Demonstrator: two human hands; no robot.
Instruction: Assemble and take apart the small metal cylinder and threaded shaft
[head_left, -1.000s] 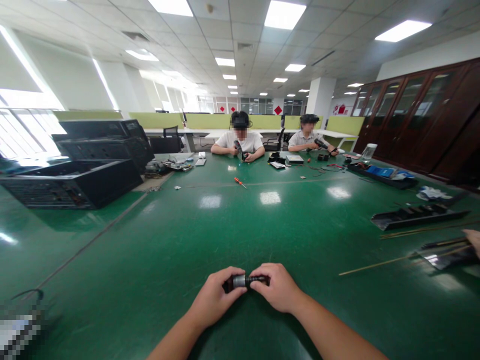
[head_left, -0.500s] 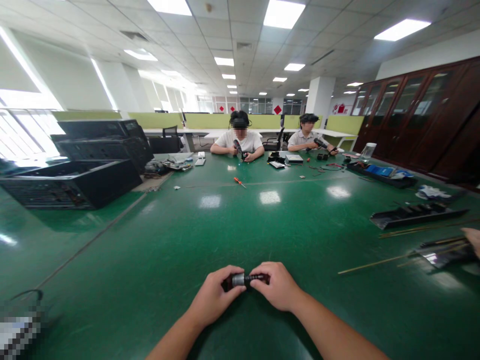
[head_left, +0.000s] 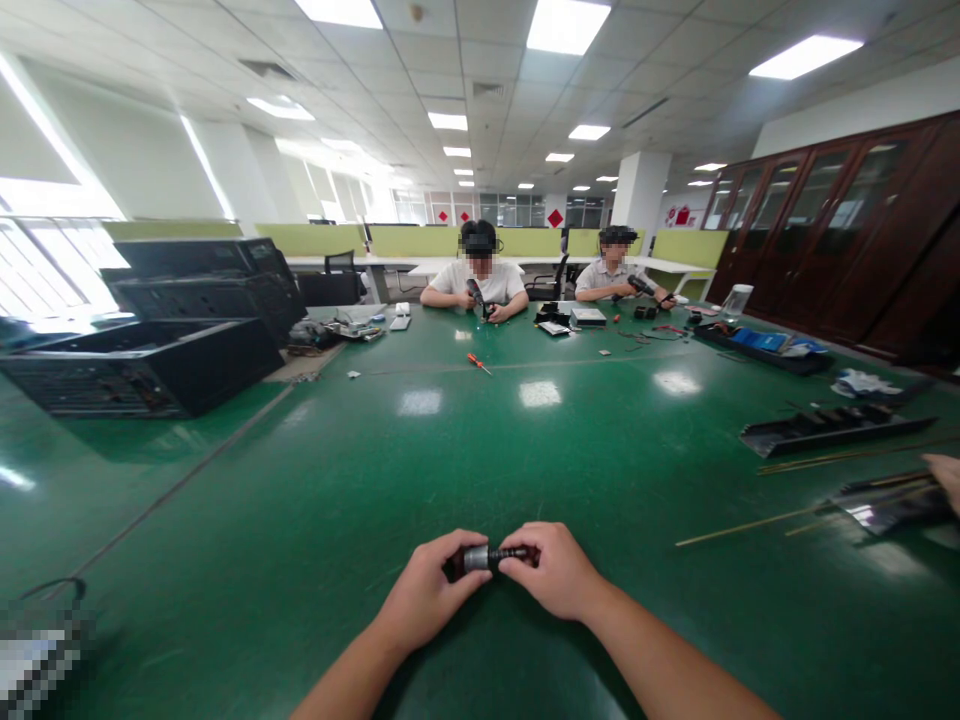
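A small cylindrical part with a silver collar (head_left: pixel 475 558) and a dark ribbed stem lies level between my two hands, close to the near side of the green table (head_left: pixel 450 450). My left hand (head_left: pixel 429 590) is closed around the silver end, thumb below and fingers above. The ribbed end is pinched by my right hand (head_left: pixel 553 572), with thumb and fingertips on it. Both outer ends of the part are partly hidden by my fingers, so its exact kind cannot be made out.
Black computer cases (head_left: pixel 150 365) stand at the left. An orange screwdriver (head_left: pixel 478 363) lies mid-table. At the right are a black tray-like part (head_left: pixel 832 430), thin brass-coloured rods (head_left: pixel 739 529) and another person's hand (head_left: pixel 946 478). Two people (head_left: pixel 450 285) sit across, holding power tools.
Almost nothing differs. Both hands keep their grip on the cylindrical part in the same place, with only a very slight shift of my right hand.
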